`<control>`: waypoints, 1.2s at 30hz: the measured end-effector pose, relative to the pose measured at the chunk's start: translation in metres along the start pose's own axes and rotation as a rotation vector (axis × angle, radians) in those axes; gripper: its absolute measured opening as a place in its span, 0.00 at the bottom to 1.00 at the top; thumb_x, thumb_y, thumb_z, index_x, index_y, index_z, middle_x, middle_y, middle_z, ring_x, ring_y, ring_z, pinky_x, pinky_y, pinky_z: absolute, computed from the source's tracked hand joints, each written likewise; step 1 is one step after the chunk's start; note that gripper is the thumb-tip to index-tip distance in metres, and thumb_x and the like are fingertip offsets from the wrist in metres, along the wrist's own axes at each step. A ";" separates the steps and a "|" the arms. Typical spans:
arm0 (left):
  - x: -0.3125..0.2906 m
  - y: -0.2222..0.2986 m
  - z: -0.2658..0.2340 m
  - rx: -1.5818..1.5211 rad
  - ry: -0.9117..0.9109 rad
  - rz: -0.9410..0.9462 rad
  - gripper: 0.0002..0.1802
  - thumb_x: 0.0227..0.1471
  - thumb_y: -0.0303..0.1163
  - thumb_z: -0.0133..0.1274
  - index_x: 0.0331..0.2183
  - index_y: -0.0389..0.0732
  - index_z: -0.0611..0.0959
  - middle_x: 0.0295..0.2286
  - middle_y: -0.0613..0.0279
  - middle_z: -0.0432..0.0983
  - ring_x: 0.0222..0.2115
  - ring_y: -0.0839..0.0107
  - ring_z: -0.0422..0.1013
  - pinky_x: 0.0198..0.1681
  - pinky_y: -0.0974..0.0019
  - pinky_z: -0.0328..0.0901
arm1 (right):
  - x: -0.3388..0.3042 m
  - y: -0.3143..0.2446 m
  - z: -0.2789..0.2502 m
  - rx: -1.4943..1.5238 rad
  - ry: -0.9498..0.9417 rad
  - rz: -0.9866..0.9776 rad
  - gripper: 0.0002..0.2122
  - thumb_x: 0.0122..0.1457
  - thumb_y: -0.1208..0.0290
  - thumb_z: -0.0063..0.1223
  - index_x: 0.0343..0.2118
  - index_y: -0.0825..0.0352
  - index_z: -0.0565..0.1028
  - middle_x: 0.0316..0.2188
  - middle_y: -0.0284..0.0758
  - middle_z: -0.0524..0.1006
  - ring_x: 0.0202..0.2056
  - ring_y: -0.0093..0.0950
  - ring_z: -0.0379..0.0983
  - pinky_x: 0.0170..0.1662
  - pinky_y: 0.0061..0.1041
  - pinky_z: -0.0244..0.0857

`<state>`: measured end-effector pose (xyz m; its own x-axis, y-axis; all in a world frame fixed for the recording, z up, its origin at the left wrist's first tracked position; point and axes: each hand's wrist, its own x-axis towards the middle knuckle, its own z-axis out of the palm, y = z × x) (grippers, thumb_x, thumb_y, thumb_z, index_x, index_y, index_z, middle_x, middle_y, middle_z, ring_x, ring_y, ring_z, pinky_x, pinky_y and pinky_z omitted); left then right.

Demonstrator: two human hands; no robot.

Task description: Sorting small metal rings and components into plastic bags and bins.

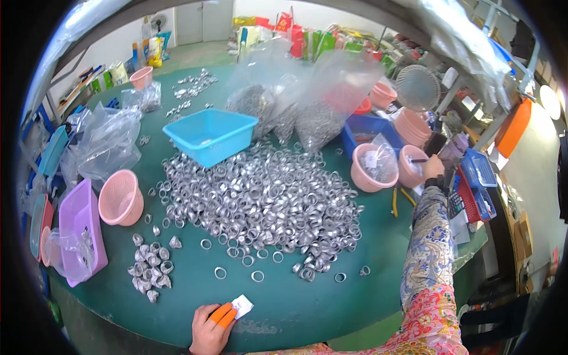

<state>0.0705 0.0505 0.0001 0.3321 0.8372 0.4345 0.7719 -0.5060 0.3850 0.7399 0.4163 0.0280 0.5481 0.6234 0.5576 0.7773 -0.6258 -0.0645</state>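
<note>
Near the table's front edge, my left hand, with orange covers on two fingers, is closed on a small white paper slip with small marks. My right arm reaches far to the right, where my right hand is closed beside a pink basket. A thin dark stick-like thing juts from its fingers over the basket; its kind is unclear. A broad heap of silvery metal rings covers the table's middle. Several crumpled-looking silvery pieces are clustered left of my left hand.
A blue tub stands behind the heap, next to filled clear bags. At left are a purple tub and a pink basket. Yellow-handled tools lie below another pink basket. Blue baskets line the right edge.
</note>
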 end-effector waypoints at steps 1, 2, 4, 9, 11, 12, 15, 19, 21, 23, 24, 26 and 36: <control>-0.002 0.000 -0.001 0.024 -0.022 -0.044 0.15 0.47 0.24 0.57 0.40 0.37 0.80 0.40 0.56 0.76 0.41 0.57 0.70 0.46 0.56 0.64 | -0.006 -0.006 0.010 0.046 0.006 -0.098 0.09 0.54 0.72 0.44 0.35 0.67 0.75 0.32 0.46 0.78 0.36 0.49 0.76 0.39 0.45 0.69; -0.003 -0.002 0.003 0.019 -0.030 -0.056 0.17 0.43 0.25 0.61 0.39 0.39 0.81 0.40 0.59 0.76 0.41 0.58 0.70 0.46 0.54 0.65 | -0.011 -0.004 0.018 0.091 0.010 -0.192 0.09 0.53 0.72 0.45 0.35 0.68 0.75 0.33 0.45 0.78 0.36 0.49 0.76 0.39 0.45 0.70; -0.002 -0.013 0.016 -0.022 -0.004 0.003 0.19 0.38 0.26 0.64 0.38 0.41 0.81 0.40 0.62 0.75 0.41 0.60 0.70 0.44 0.53 0.66 | 0.031 0.057 0.002 -0.334 0.052 -0.346 0.20 0.50 0.66 0.51 0.47 0.67 0.71 0.36 0.46 0.77 0.36 0.47 0.75 0.39 0.41 0.70; 0.007 -0.007 0.016 0.035 0.010 0.004 0.18 0.38 0.27 0.65 0.37 0.43 0.83 0.39 0.66 0.77 0.41 0.65 0.70 0.49 0.52 0.64 | -0.039 -0.001 -0.103 0.621 0.184 -0.366 0.16 0.59 0.62 0.54 0.44 0.68 0.72 0.24 0.35 0.74 0.24 0.25 0.69 0.29 0.26 0.63; 0.002 -0.008 0.015 0.052 0.014 0.006 0.17 0.39 0.26 0.64 0.36 0.43 0.83 0.39 0.66 0.77 0.41 0.65 0.70 0.49 0.52 0.63 | -0.114 -0.049 -0.157 0.828 0.120 -0.518 0.12 0.60 0.68 0.53 0.44 0.67 0.74 0.24 0.29 0.72 0.25 0.18 0.66 0.29 0.19 0.60; -0.003 -0.010 0.014 0.057 0.007 0.001 0.17 0.39 0.26 0.64 0.37 0.43 0.83 0.39 0.66 0.77 0.41 0.65 0.70 0.49 0.52 0.63 | -0.160 -0.079 -0.188 0.943 0.099 -0.620 0.12 0.61 0.70 0.52 0.45 0.67 0.74 0.24 0.28 0.72 0.26 0.18 0.66 0.29 0.17 0.59; -0.009 -0.016 0.013 0.004 0.024 -0.010 0.18 0.39 0.25 0.64 0.37 0.43 0.82 0.40 0.64 0.77 0.42 0.64 0.70 0.50 0.52 0.63 | -0.287 -0.134 -0.252 1.061 -0.382 -0.676 0.11 0.55 0.79 0.53 0.42 0.66 0.76 0.28 0.30 0.75 0.27 0.18 0.67 0.31 0.17 0.60; -0.012 -0.028 -0.011 -0.058 0.167 -0.087 0.22 0.38 0.27 0.65 0.41 0.42 0.82 0.43 0.61 0.75 0.45 0.59 0.69 0.52 0.52 0.62 | -0.388 -0.171 -0.286 1.052 -0.467 -1.431 0.18 0.44 0.80 0.61 0.42 0.61 0.78 0.39 0.33 0.77 0.37 0.35 0.71 0.41 0.31 0.66; -0.016 -0.047 -0.035 0.035 0.251 -0.178 0.25 0.38 0.28 0.66 0.43 0.42 0.81 0.45 0.57 0.73 0.48 0.56 0.67 0.54 0.52 0.61 | -0.414 -0.196 -0.295 1.135 -0.541 -1.480 0.21 0.45 0.74 0.64 0.46 0.61 0.76 0.43 0.35 0.75 0.41 0.37 0.70 0.45 0.33 0.65; -0.031 -0.076 -0.058 0.088 0.268 -0.361 0.39 0.36 0.31 0.68 0.52 0.41 0.73 0.54 0.48 0.63 0.54 0.48 0.59 0.57 0.51 0.57 | -0.434 -0.238 -0.309 1.223 -0.624 -1.526 0.27 0.45 0.70 0.65 0.51 0.61 0.71 0.48 0.39 0.71 0.47 0.40 0.67 0.49 0.35 0.64; -0.040 -0.089 -0.071 0.087 0.229 -0.460 0.52 0.33 0.35 0.71 0.59 0.40 0.63 0.58 0.45 0.54 0.58 0.45 0.53 0.59 0.50 0.53 | -0.443 -0.264 -0.316 1.278 -0.644 -1.561 0.31 0.45 0.68 0.66 0.55 0.61 0.68 0.52 0.41 0.68 0.50 0.42 0.64 0.52 0.36 0.63; -0.052 -0.109 -0.085 0.083 0.163 -0.557 0.60 0.30 0.37 0.72 0.61 0.38 0.56 0.59 0.41 0.50 0.60 0.43 0.49 0.62 0.51 0.50 | -0.461 -0.317 -0.312 1.273 -0.660 -1.688 0.40 0.42 0.61 0.68 0.60 0.60 0.60 0.58 0.44 0.60 0.57 0.45 0.58 0.57 0.40 0.58; -0.063 -0.126 -0.073 -0.021 0.183 -0.440 0.45 0.36 0.29 0.67 0.55 0.32 0.65 0.56 0.46 0.59 0.51 0.48 0.61 0.54 0.55 0.60 | -0.532 -0.361 -0.286 0.997 -0.488 -1.721 0.45 0.43 0.39 0.59 0.62 0.58 0.58 0.60 0.39 0.60 0.58 0.50 0.54 0.56 0.50 0.51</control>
<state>-0.0874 0.0464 -0.0164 -0.1260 0.9235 0.3624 0.8062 -0.1176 0.5799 0.0794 0.1768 -0.0090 -0.8931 0.3213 0.3148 0.2472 0.9353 -0.2532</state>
